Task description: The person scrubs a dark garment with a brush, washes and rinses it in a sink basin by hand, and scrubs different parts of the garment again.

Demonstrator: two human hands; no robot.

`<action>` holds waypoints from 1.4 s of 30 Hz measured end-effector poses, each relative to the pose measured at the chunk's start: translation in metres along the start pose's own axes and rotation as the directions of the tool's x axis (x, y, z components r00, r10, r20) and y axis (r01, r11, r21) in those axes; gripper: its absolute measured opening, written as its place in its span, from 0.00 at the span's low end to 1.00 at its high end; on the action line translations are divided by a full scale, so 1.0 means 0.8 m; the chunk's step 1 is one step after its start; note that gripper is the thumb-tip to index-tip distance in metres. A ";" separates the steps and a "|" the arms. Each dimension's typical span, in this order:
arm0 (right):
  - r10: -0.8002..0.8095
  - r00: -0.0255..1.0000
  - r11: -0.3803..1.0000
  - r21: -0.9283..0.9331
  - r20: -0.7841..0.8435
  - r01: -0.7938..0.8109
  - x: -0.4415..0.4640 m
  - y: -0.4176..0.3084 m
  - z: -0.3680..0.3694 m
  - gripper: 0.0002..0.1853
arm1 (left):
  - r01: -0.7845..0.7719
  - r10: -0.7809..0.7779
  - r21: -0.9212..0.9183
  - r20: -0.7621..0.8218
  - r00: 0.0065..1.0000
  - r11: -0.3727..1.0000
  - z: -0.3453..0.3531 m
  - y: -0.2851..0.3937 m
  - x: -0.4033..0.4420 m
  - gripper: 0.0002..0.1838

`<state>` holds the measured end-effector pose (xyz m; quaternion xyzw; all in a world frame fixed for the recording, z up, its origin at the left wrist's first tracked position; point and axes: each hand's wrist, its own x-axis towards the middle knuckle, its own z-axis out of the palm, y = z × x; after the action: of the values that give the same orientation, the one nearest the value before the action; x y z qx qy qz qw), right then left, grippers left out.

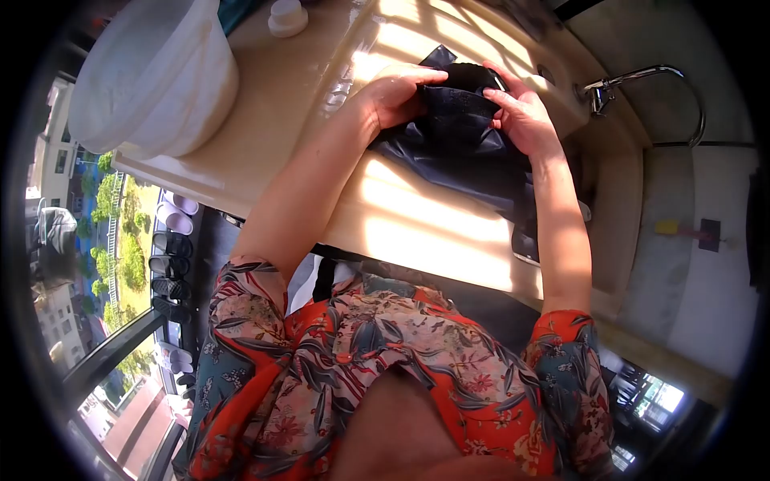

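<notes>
- Dark garment [457, 120]: it lies bunched across the beige counter [437, 228], right in front of the person, its gathered opening raised toward the far side and its lower folds draped toward the near edge.
- The left hand [395, 98] has its fingers drawn in on one side of the opening, pinching the cloth rather than spread wide.
- Opposite it, the right hand [523, 120] grips the other side, thumb and fingers narrowed on the rim; the fingertips inside the folds I can't make out.
- From where I stand, the step in hand looks like handling the opening, with the rim held apart between the two hands.
- I'd judge that any next move calls for a secure pinch on both sides and an even pull, so the rim doesn't slip or fold over.
- The chrome faucet [597, 98] stands beyond the right hand, apart from the cloth; the white tub [164, 84] sits well off to the left, with a small white cap [286, 18] near it.
</notes>
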<state>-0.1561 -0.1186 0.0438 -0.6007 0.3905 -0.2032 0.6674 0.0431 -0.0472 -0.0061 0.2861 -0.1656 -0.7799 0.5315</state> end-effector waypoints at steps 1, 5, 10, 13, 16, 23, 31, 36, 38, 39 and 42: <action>0.028 0.999 0.997 -0.071 -0.038 -0.031 0.005 -0.003 -0.005 0.31 | 0.002 -0.001 -0.026 0.015 1.000 1.000 -0.003 -0.002 0.003 0.15; -0.008 0.999 0.964 -0.266 0.037 0.018 0.004 -0.039 -0.007 0.30 | -0.033 0.062 -0.180 0.157 0.986 0.983 -0.008 -0.009 0.002 0.15; -0.072 0.987 0.875 -0.485 -0.143 -0.006 0.000 -0.115 0.007 0.20 | -0.058 0.052 -0.102 -0.055 0.997 0.993 0.038 -0.018 0.000 0.15; -0.356 0.930 0.762 -0.548 0.091 0.345 0.048 -0.155 0.030 0.12 | -0.031 0.024 -0.051 -0.126 0.992 0.998 0.016 -0.038 0.039 0.12; -0.421 0.792 0.658 -0.452 0.442 0.603 0.071 -0.212 0.130 0.12 | -0.061 0.057 -0.022 -0.160 0.986 0.998 0.033 -0.040 0.047 0.14; 0.294 0.521 0.248 -0.590 0.802 0.768 0.136 -0.208 0.376 0.18 | -0.119 0.151 0.198 -0.157 0.976 0.973 0.051 -0.045 0.064 0.13; 0.810 0.332 0.001 -0.567 0.484 0.824 0.156 -0.119 0.416 0.17 | -0.134 0.158 0.219 -0.096 0.983 0.966 0.054 -0.052 0.079 0.15; 0.733 0.381 0.075 -0.624 0.563 0.778 0.172 -0.113 0.410 0.14 | -0.317 0.335 0.408 0.029 0.942 0.856 0.044 -0.076 0.120 0.16; 0.713 0.400 0.126 -0.667 0.576 0.734 0.175 -0.129 0.412 0.12 | -0.463 0.453 0.448 0.137 0.881 0.765 0.036 -0.093 0.134 0.15; 0.727 0.410 0.140 -0.703 0.551 0.697 0.177 -0.145 0.416 0.13 | -0.482 0.462 0.427 0.156 0.873 0.765 0.034 -0.092 0.138 0.15; 0.640 0.439 0.337 -0.744 0.631 0.577 0.191 -0.171 0.411 0.07 | -0.447 0.425 0.363 0.145 0.894 0.817 0.033 -0.089 0.133 0.15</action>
<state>0.2165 -0.0474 0.1242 -0.8559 0.0223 0.4327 0.2823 -0.0542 -0.1197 -0.0546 0.3174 -0.3925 -0.5970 0.6235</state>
